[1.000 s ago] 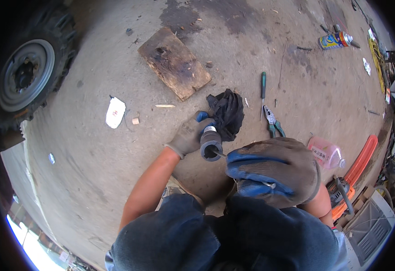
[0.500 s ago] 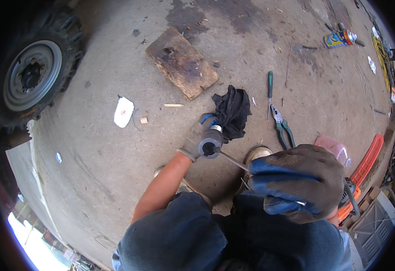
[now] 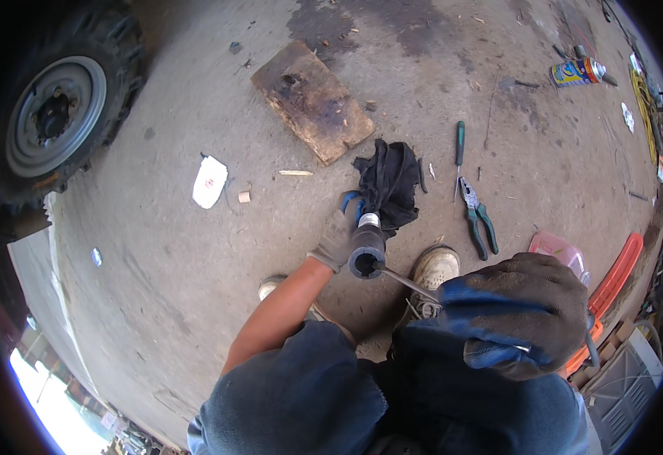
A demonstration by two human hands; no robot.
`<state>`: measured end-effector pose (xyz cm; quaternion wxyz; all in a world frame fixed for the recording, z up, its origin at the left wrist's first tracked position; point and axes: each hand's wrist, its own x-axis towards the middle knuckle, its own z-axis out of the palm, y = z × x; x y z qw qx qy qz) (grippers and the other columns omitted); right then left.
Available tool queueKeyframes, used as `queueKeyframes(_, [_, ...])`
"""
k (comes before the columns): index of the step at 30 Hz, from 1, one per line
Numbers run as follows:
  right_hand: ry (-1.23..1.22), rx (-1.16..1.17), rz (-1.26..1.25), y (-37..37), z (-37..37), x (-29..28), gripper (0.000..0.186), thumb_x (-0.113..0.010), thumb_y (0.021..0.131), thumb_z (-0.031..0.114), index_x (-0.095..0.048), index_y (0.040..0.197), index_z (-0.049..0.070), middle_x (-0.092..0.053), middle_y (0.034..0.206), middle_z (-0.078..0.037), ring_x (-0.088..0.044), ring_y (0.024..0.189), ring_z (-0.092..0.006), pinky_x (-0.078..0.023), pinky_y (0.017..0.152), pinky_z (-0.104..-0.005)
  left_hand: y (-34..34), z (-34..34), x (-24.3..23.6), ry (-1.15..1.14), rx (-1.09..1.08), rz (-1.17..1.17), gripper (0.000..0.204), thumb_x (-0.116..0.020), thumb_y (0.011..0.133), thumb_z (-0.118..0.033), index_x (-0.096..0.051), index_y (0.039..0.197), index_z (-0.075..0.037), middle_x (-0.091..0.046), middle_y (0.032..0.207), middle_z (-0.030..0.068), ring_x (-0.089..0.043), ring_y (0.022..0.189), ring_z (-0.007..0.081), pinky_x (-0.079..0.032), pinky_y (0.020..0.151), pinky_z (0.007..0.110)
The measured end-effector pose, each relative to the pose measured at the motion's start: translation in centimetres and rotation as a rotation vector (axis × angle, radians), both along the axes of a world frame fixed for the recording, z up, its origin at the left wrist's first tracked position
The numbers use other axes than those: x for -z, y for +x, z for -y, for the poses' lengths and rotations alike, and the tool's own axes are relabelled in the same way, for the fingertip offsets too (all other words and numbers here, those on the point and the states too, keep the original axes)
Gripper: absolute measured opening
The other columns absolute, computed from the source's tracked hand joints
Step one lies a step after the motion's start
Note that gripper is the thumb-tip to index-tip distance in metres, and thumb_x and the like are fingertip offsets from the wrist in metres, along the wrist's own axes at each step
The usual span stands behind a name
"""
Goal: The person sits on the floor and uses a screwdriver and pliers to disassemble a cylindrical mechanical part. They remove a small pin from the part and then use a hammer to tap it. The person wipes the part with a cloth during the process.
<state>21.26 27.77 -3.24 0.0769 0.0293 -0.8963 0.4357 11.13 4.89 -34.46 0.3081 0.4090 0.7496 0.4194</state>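
Note:
My gloved left hand (image 3: 336, 236) is closed on a dark hollow cylindrical part (image 3: 368, 246) with a silver end, beside a crumpled black cloth (image 3: 388, 182). The cylinder's open mouth faces me. My gloved right hand (image 3: 513, 311) is closed around a thin metal rod (image 3: 405, 280), whose far end reaches into that mouth. Green-handled pliers (image 3: 479, 220) and a slim screwdriver (image 3: 460, 148) lie on the concrete floor (image 3: 195, 280) to the right of the cloth. Both my shoes (image 3: 437, 269) show below the cylinder.
A worn wooden board (image 3: 312, 102) lies ahead, a white scrap (image 3: 210, 182) to its lower left. A tractor-like wheel (image 3: 54, 114) stands at left. At right are a spray can (image 3: 574, 72), pink jug (image 3: 555, 250), red-orange chainsaw (image 3: 612, 277), yellow coil (image 3: 642, 114) and clutter along the edge.
My right hand has moved right and down with the rod, and more of the rod now shows. The cylinder and my left hand have shifted slightly right in the view.

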Motion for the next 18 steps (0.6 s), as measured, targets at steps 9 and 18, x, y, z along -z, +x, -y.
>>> queueKeyframes(9, [0.010,0.039,0.030,0.0,0.2,-0.2,0.042,-0.081,0.082,0.042,-0.071,0.105,0.009,-0.074,0.104,-0.018,-0.076,0.077,-0.0274,-0.060,0.064,-0.0348,0.8,0.5,1.0,-0.024,-0.033,-0.085,0.069,-0.079,0.079,-0.031,-0.043,0.131,-0.003,-0.055,0.122,0.0231,-0.064,0.092,0.0471,-0.052,0.073,0.054])
queueKeyframes(18, [0.047,0.104,0.034,0.0,0.8,-0.3,0.037,-0.080,0.083,0.039,-0.072,0.101,0.007,-0.075,0.099,-0.017,-0.076,0.073,-0.0256,-0.059,0.061,-0.0346,-0.2,-0.3,-1.4,-0.120,0.035,-0.109,0.065,-0.079,0.079,-0.032,-0.049,0.129,-0.003,-0.056,0.118,0.0221,-0.066,0.087,0.0438,-0.053,0.070,0.053])
